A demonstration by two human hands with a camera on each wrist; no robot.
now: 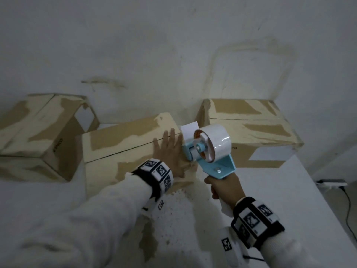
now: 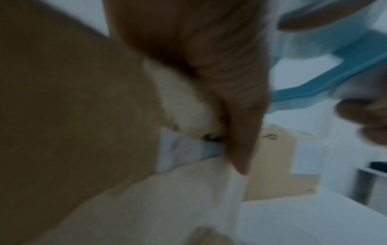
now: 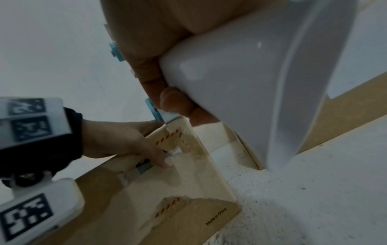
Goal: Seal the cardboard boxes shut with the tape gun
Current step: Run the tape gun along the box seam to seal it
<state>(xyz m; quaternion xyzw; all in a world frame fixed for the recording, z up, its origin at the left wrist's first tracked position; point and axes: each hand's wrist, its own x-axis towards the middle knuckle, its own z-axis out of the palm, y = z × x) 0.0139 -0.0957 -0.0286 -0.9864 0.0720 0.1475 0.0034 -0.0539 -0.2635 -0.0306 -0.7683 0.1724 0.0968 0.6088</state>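
Grip check: right hand [image 1: 222, 187] is wrapped tight round the tape gun [image 1: 209, 149] handle; left hand [image 1: 170, 151] lies flat, fingers straight, pressing the top of the middle box [image 1: 123, 144] at its right end, holding nothing.

Three boxes on the white bench [image 1: 280, 200]: left box [image 1: 38, 132], middle box, right box [image 1: 251, 128]. Gun nose sits at the middle box's right edge, by the seam; a loose white tape flap [image 1: 190, 130] sticks up.

Risks, my read: that flap could fold onto itself before tacking down. Box surface looks torn and peeled, so adhesion may be poor. Left fingers are close to the cutter.

Right wrist view shows the left thumb [image 3: 165, 160] on the box's end face and a "Made in China" print; head view hides both. Left wrist view is too blurred to use.
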